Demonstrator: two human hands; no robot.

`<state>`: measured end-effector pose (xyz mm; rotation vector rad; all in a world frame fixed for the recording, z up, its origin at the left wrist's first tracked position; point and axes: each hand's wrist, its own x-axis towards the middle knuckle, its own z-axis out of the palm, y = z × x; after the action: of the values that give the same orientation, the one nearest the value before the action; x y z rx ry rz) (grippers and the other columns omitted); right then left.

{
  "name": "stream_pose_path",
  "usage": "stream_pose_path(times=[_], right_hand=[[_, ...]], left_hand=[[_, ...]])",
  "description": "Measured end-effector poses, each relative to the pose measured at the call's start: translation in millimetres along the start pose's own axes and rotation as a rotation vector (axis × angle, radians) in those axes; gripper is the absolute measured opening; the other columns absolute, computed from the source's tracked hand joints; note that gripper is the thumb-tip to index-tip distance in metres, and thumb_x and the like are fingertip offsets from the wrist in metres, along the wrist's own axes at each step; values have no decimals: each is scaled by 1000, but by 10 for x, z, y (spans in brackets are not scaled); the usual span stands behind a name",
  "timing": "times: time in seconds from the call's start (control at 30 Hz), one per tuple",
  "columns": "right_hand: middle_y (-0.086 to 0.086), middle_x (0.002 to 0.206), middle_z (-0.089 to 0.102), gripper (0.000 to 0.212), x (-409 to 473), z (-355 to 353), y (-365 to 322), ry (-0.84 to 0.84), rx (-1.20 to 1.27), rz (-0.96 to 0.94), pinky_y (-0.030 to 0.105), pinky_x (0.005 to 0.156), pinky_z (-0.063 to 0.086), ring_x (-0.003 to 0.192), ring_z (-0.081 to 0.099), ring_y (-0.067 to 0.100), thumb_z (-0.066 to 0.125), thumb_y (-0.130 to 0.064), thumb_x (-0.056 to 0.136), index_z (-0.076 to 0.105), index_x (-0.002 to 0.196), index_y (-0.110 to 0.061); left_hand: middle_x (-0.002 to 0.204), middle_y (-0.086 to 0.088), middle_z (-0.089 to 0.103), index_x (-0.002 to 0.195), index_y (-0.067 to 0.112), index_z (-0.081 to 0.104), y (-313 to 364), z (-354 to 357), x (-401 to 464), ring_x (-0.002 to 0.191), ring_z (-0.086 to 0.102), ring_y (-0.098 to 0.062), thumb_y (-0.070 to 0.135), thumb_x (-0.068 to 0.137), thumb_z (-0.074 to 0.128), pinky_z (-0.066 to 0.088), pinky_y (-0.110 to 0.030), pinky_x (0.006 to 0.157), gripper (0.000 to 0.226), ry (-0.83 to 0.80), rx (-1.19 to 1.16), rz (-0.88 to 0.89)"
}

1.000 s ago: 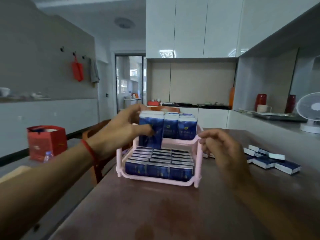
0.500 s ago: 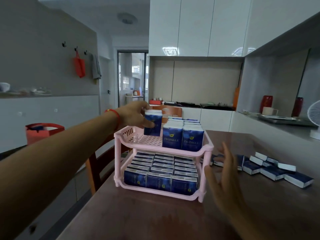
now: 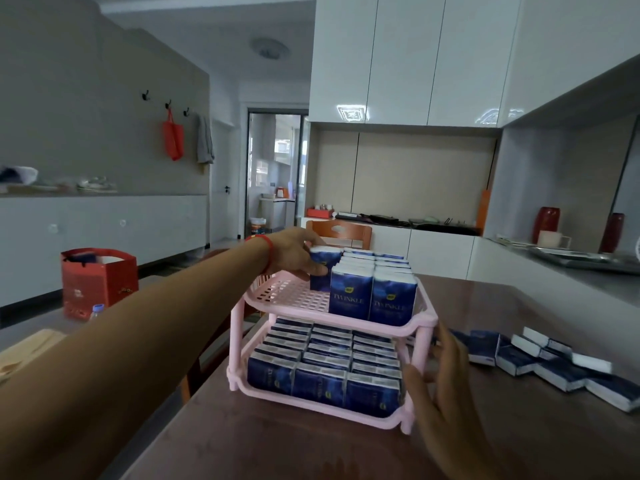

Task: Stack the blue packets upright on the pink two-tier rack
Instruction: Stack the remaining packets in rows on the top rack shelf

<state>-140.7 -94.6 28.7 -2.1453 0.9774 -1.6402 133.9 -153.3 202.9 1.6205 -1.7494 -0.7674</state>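
A dark brown table (image 3: 311, 441) fills the foreground of a kitchen-dining room, with a pink two-tier rack (image 3: 419, 327) standing on it near the left edge. The rack's lower tier is packed full with upright blue packets (image 3: 320, 384) in three rows. On the upper tier, two rows of upright packets (image 3: 372, 299) marked "TWINKLE" occupy the right side, while the left part of the perforated shelf shows bare. More packets (image 3: 540, 358) lie flat in a loose heap on the table to the right of the rack, well apart from the hands. The person's left hand (image 3: 294, 252), a red band on the wrist, reaches to the back left of the upper tier, fingers and thumb curled round one upright packet (image 3: 320, 268) that stands against the left row. The right hand (image 3: 450, 386) hovers just beside the rack's front right post, fingers straight and spread apart, holding nothing; whether it touches the post cannot be told. A red paper bag (image 3: 98, 278) stands at far left.
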Motion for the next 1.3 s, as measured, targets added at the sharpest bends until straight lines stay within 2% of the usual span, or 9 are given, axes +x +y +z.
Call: stream_pose_path(times=[0.13, 0.33, 0.47, 0.6, 0.73, 0.9, 1.0, 1.13, 1.3], right_hand=[[-20, 130, 32, 54, -3, 12, 8, 1, -4, 11, -2, 78, 44, 112, 44, -19, 49, -35, 98, 21, 144, -35], [-26, 133, 31, 60, -17, -4, 37, -32, -54, 18, 11, 86, 50, 118, 45, -12, 45, -38, 91, 18, 143, -43], [-42, 131, 24, 50, -19, -6, 39, -46, -42, 21, 5, 86, 46, 119, 43, -15, 45, -37, 97, 20, 139, -47], [-11, 135, 32, 50, -25, -29, 2, -44, -31, 52, -5, 87, 34, 117, 37, -24, 50, -18, 100, 28, 144, -27], [-11, 131, 32, 52, -24, -71, -41, -73, -23, 92, -7, 84, 33, 112, 35, -29, 50, -3, 98, 30, 141, -23], [-10, 138, 31, 54, -9, -132, 2, -96, 34, 163, -4, 84, 36, 115, 37, -27, 46, -28, 98, 27, 148, -25], [-15, 144, 33, 60, -9, -187, 60, -97, 112, 239, 6, 88, 45, 123, 41, -16, 41, -44, 91, 28, 150, -36], [-12, 147, 37, 53, -8, -233, 138, -29, 80, 317, 43, 106, 45, 130, 43, 3, 32, -54, 92, 35, 143, -40], [2, 137, 51, 47, 25, -355, 281, 113, -95, 513, 24, 86, 48, 113, 54, 13, 56, -20, 97, 40, 141, -23]], left_hand=[[125, -13, 60, 132, 15, 52, -19, 52, 47, 110, 63, -31, -2, 82, 74, 60, -38, 85, 57, -9, 26, 4], [128, -12, 58, 131, 17, 53, 50, 67, 48, 113, 63, -34, -4, 80, 76, 60, -43, 88, 61, -30, 94, -10], [131, -13, 58, 135, 16, 51, 32, 84, 52, 115, 61, -34, -5, 79, 76, 59, -45, 90, 65, -27, 74, -13], [139, -15, 51, 149, 17, 34, 32, 105, 19, 119, 58, -36, -6, 79, 75, 58, -44, 92, 85, -18, 40, -15], [140, -17, 51, 149, 19, 32, 29, 98, -44, 115, 57, -34, -8, 80, 74, 58, -42, 88, 85, 0, 32, -18], [139, -19, 53, 152, 14, 29, 88, 53, -287, 110, 58, -30, -9, 85, 66, 56, -36, 86, 81, 118, -3, 15], [128, -12, 59, 139, 16, 45, 88, 56, -501, 112, 60, -28, -1, 85, 67, 56, -40, 93, 61, 419, 85, 139], [106, 1, 61, 111, 19, 58, 148, 416, -1009, 94, 60, -12, -1, 84, 62, 54, -23, 81, 33, 847, 194, 462], [92, 2, 61, 94, 12, 61, 322, 1481, -1708, 85, 58, -10, -7, 75, 59, 49, -19, 72, 26, 673, 107, 861]])
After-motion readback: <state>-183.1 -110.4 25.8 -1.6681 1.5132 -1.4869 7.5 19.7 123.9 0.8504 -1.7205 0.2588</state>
